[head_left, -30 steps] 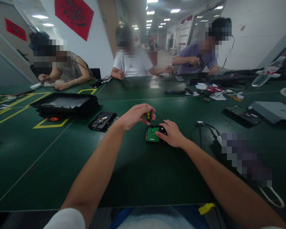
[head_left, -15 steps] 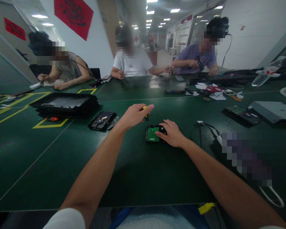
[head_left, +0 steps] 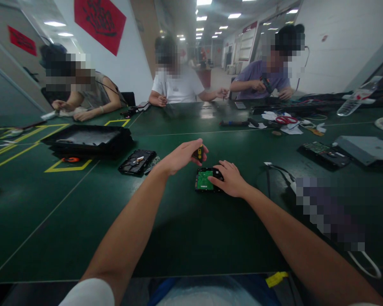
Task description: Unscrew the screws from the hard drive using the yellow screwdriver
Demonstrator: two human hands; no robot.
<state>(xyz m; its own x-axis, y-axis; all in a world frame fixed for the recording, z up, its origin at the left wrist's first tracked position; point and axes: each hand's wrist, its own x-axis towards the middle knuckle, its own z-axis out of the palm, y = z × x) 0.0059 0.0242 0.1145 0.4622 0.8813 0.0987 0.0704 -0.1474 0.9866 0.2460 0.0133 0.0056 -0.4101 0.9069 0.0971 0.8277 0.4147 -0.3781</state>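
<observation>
A small hard drive (head_left: 204, 179) lies on the green table (head_left: 185, 229) with its green circuit board facing up. My right hand (head_left: 230, 178) rests on the drive's right end, fingers bent over its edge and pressing it down. My left hand (head_left: 181, 156) hovers just above and behind the drive, fingers pinched round a short yellow-and-black screwdriver (head_left: 199, 153) held upright over the board.
A second hard drive (head_left: 137, 161) lies to the left beside a black tray (head_left: 87, 138). A grey box (head_left: 365, 148), another circuit board (head_left: 324, 152) and white cables (head_left: 281, 172) sit to the right. Red scissors (head_left: 285, 120) and scraps lie further back. Three people work at the far side.
My left hand has turned the screwdriver between its fingers, shifting a little above the drive. My right hand and the drive have stayed put.
</observation>
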